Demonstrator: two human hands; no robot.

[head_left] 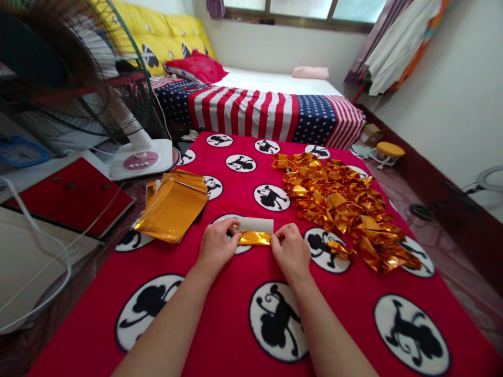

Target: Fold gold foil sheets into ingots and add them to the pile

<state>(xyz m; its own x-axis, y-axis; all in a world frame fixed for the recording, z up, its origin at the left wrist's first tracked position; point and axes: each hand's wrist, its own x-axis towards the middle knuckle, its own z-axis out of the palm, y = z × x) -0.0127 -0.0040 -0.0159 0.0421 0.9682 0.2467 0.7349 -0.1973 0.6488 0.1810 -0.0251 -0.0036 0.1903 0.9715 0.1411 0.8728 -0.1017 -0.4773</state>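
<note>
A sheet of gold foil paper (pixel 254 239) lies in front of me, its near part folded over to show a shiny gold strip, while the far part shows its pale grey back. My left hand (pixel 218 242) pinches the left end of the fold between thumb and fingers. At the right end, my right hand (pixel 290 250) grips the same fold in a pinch. Left of my hands rests a stack of flat gold foil sheets (pixel 173 207). To the right spreads a heap of folded gold foil pieces (pixel 338 196), with one small piece (pixel 341 250) nearest my right hand.
Everything lies on a red cloth (pixel 220 324) with black monkey figures in white circles. A standing fan (pixel 137 152) is at the left, beside a red panel (pixel 70 193) and loose white cables. Beyond is a bed (pixel 251 112); a yellow-topped stool (pixel 390 149) stands at the right.
</note>
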